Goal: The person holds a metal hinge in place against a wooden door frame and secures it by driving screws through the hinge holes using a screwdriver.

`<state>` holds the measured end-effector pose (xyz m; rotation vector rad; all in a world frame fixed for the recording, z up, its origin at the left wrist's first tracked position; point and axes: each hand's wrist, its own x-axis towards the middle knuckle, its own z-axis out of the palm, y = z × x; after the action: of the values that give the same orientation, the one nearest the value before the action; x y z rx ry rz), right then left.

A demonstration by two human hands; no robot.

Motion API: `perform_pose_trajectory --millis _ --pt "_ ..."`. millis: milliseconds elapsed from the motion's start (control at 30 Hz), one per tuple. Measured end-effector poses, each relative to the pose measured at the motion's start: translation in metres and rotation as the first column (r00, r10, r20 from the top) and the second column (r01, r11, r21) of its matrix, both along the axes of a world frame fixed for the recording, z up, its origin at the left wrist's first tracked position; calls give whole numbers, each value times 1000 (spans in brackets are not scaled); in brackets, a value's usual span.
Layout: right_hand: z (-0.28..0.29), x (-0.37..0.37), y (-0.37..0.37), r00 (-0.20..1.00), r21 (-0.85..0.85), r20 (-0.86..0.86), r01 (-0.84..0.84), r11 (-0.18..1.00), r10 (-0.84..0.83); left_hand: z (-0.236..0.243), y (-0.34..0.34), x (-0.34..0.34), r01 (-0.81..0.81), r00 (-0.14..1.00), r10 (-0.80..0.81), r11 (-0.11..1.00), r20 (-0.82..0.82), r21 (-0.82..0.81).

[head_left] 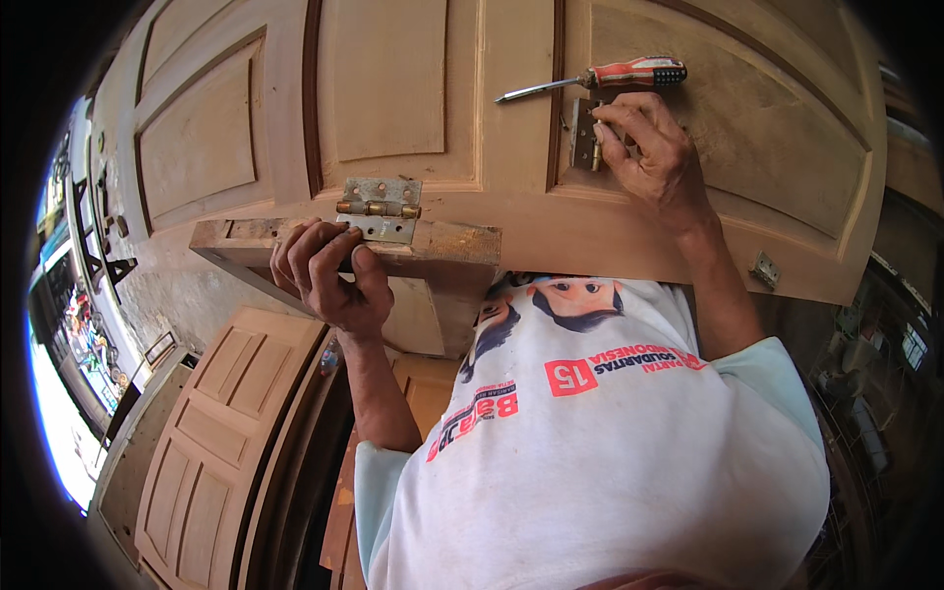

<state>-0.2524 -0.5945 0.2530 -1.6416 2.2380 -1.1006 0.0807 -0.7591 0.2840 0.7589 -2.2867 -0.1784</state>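
My left hand (334, 275) curls over the end of an upright wooden door (452, 242), a fingertip against the lower leaf of a metal hinge (379, 209). That hinge has a brass-coloured barrel, with one leaf on the wood's edge and the other standing up beyond it. My right hand (654, 152) pinches with thumb and forefinger over a second hinge (582, 138) lying on a large panelled door (511, 221). Whatever is between those fingertips is too small to make out. Just beyond them lies a screwdriver (634, 73) with a red, white and dark handle.
A small metal hinge (764, 269) rests near the right front edge of the large door. Lower left, more panelled doors (211, 442) lean in a stack. Dark metal frames (890, 393) stand to the right. A bright opening (64, 374) lies at far left.
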Motion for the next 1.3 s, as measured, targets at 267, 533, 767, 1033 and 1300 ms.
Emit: perform_pose_trajectory --millis 267,533,767,1033,1300 --pt "16 -29 22 968 101 12 248 963 -251 4 -2 -1 11 1000 -10 1000 29 -8" --pt "14 7 1 999 73 0 44 996 -45 2 1 -3 -13 1000 13 1000 20 -12" --pt "12 23 -34 944 257 -314 -18 966 101 0 4 -1 -60 998 62 995 -20 85" --pt "14 26 -50 925 372 -357 14 928 129 4 2 0 -31 999 31 999 15 24" --pt "11 23 -48 936 334 -347 58 941 65 1 4 6 -60 998 58 992 23 110"
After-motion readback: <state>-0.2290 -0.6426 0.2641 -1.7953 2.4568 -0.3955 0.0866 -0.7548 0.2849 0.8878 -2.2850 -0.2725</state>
